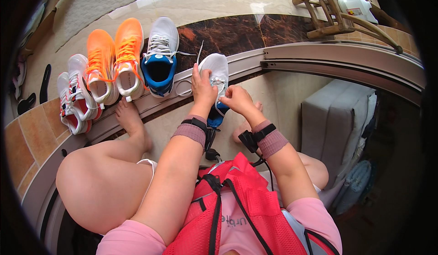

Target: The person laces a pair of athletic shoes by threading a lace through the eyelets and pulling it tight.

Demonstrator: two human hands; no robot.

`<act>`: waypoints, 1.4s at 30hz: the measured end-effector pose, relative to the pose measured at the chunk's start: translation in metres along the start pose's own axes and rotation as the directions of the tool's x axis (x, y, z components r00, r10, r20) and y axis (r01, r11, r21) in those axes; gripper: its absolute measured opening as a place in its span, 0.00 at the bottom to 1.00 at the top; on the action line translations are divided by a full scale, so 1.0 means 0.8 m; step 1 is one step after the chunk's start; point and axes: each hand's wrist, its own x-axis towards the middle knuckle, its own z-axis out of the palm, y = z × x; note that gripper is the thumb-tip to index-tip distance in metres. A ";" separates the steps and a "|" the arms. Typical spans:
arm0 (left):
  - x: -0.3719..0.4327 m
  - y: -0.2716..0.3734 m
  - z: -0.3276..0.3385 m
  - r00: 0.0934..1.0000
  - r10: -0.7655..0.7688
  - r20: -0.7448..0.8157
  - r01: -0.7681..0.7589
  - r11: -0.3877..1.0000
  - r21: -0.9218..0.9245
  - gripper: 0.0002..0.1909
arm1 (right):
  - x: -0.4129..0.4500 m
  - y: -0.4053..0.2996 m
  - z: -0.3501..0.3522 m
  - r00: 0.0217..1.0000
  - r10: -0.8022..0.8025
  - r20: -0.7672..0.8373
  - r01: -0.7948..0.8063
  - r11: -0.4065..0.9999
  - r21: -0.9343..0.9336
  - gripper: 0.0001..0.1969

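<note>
A light grey running shoe (216,66) with a blue collar lies between my hands, its toe pointing away from me. My left hand (204,90) rests along the shoe's left side, fingers spread near a loose white lace end that sticks up past the toe. My right hand (238,100) is at the right side of the laces, fingers curled with thumb and forefinger together; whether it pinches a lace I cannot tell. Left of it stands the matching shoe (160,56), then a pair of orange running shoes (129,56) and a white pair with red linings (79,83).
A metal sliding-door track (239,61) runs across in front of me. A wooden stool (325,13) lies tipped at the upper right beside a white plastic jug (354,6). A grey cushioned block (328,118) stands at right. A textured mat (92,8) lies upper left.
</note>
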 end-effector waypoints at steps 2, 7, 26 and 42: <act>-0.003 0.004 -0.009 0.999 0.001 -0.052 0.004 0.996 0.092 0.24 | 0.013 -0.004 0.004 0.962 -0.042 -0.270 0.058 0.997 0.050 0.09; -0.010 0.008 -0.023 0.997 -0.070 -0.016 0.071 0.991 0.113 0.22 | 0.038 -0.015 0.031 0.976 0.059 -0.208 0.067 0.832 0.551 0.07; 0.015 -0.040 -0.007 0.895 -0.305 0.325 0.430 0.787 -0.443 0.06 | 0.040 -0.035 0.068 0.917 0.162 -0.366 -0.084 0.972 0.220 0.08; 0.015 -0.042 -0.015 0.878 -0.282 0.388 0.463 0.705 -0.537 0.04 | 0.050 -0.049 0.111 0.790 0.421 -0.446 -0.211 0.870 0.446 0.08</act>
